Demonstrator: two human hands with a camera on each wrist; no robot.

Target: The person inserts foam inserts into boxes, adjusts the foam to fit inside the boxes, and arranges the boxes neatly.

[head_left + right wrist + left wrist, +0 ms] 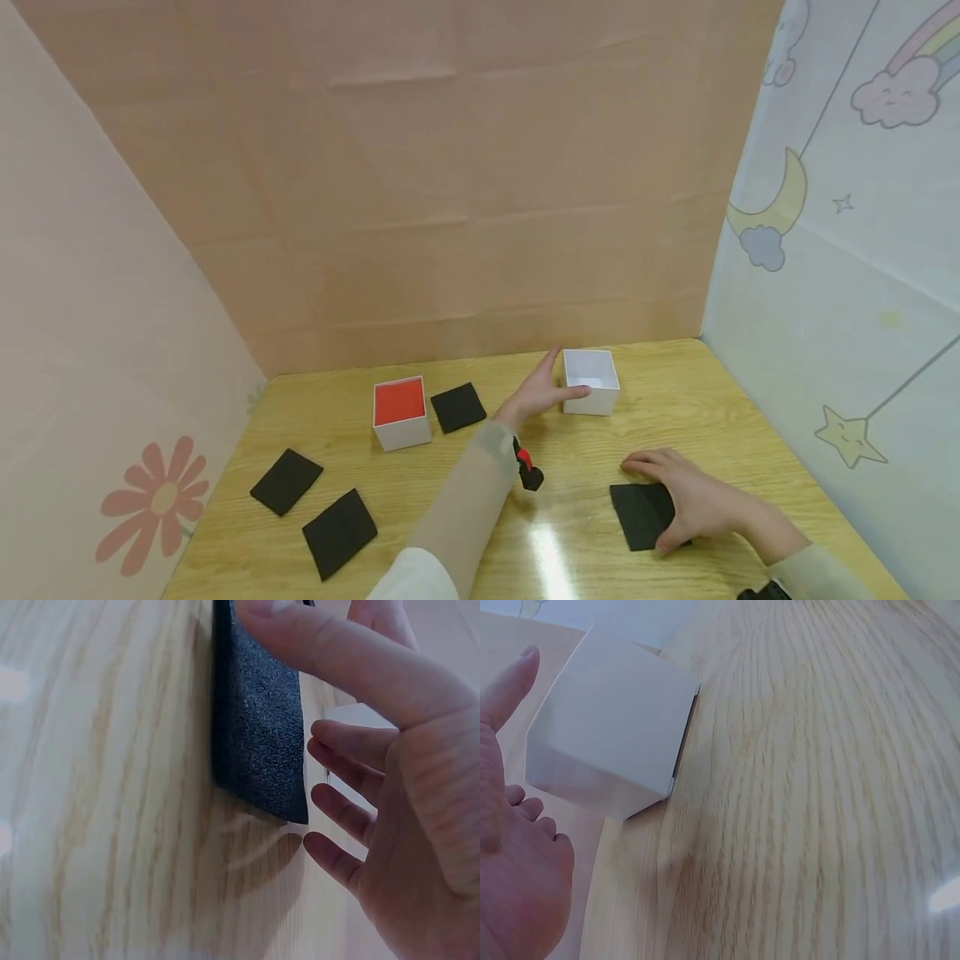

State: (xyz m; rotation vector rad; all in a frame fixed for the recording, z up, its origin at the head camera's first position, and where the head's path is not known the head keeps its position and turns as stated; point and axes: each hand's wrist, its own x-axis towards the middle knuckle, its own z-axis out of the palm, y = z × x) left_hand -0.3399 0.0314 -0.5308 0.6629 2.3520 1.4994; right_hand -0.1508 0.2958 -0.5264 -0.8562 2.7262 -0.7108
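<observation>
An empty-looking white box (591,402) stands at the back of the table, its open top facing up. My left hand (538,393) is at its left side, thumb extended across the front and fingers pointing to the back; whether it touches the box I cannot tell. In the left wrist view the thumb and fingers are apart beside the white box (615,720). At the right, my right hand (701,498) arches over a black foam square (637,517). The right wrist view shows its fingers spread beside the foam square (262,720), with the thumb over one end.
A second white box (403,434) with a red filling (399,402) stands left of centre. Beside it lies a black square (458,407). Two more black squares, one farther left (287,482) and one nearer (340,533), lie on the wooden table (450,483). Papered walls enclose three sides.
</observation>
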